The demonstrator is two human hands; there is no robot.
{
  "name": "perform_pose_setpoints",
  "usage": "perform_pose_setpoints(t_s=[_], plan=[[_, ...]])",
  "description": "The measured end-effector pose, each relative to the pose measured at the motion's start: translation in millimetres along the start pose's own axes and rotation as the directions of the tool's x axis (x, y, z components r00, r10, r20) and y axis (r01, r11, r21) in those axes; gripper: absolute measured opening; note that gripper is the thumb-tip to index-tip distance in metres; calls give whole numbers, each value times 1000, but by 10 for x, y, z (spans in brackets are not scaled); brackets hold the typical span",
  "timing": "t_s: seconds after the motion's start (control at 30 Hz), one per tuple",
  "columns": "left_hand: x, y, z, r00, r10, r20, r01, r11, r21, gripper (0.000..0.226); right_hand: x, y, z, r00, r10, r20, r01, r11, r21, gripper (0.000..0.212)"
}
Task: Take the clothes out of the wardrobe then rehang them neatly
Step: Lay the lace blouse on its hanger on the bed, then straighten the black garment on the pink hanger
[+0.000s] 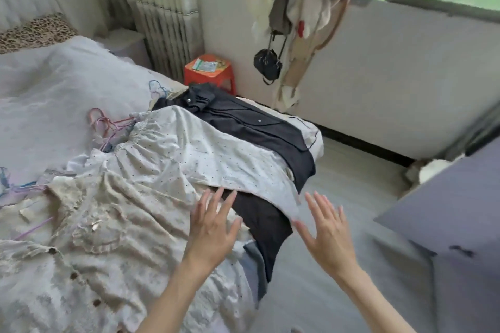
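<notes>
Head cam only, so one view. Clothes were piled on the bed (54, 89): a cream lace blouse (94, 238) nearest on the left, a white dotted garment (189, 149) across the middle, a dark shirt (257, 124) farther right, and a black piece (259, 219) poking out under the dotted one. Pastel hangers (108, 124) lay tangled to the far left of the pile. Left hand (213, 222) was flat with fingers spread on the pile near the black piece, gripping nothing. Right hand (327, 227) hovered just off the bed edge, fingers straight and apart, holding nothing. More clothes (303, 3) hung by the window, a red stool (208, 73) below.
</notes>
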State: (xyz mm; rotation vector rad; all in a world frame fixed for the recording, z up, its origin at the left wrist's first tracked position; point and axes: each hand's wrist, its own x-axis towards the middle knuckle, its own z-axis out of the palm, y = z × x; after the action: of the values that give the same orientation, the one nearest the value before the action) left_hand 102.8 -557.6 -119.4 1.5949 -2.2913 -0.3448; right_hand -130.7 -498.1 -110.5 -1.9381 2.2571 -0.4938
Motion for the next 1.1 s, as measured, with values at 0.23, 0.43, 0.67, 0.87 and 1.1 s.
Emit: perform_pose_setpoints(t_s=[0.23,0.43,0.67,0.87,1.1], plan=[[486,1335,636,947,317,46,-314,947,-61,51,-502,1274,-483,950,285,-130,-285,958,17,68],[881,2640,1110,861,496,108,-484,867,-123,54,-886,2406,-981,804,541,-246,-538,839,85,83],[994,4030,1605,689,703,174,-670,710,-214,54,-1239,3238,-1499,599,723,-345,-718,675,169,77],[1118,4813,2129,522,809,272,-737,588,-333,59,-1522,3714,-1553,368,854,-368,-845,473,252,84],[1580,5869,2546,221,947,234,-861,302,-409,52,-1642,4318,-1841,33,885,-465,-910,219,353,74]])
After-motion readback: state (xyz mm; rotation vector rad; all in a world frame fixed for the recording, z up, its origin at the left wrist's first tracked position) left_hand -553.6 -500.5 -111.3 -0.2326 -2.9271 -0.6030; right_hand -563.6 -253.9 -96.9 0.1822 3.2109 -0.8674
